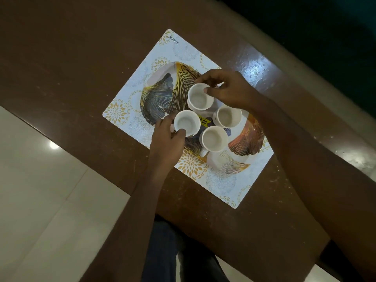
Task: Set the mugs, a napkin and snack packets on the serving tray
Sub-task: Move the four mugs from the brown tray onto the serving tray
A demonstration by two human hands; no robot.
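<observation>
Four white mugs (228,116) stand upright on the serving tray (160,94). The left hand (164,143) has its grip pinched on the rim of the near-left mug (186,123), and the right hand (230,88) grasps the far mug (200,96) the same way. Neither held mug's handle can be made out. The oval tray, patterned with gold-lined leaves, lies on a placemat (179,49) on the brown surface (81,58).

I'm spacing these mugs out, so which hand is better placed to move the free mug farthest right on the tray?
Right, probably. The right hand, gripping the far mug, sits beside the rightmost mug; the left hand, gripping the left mug, is across the tray.
</observation>
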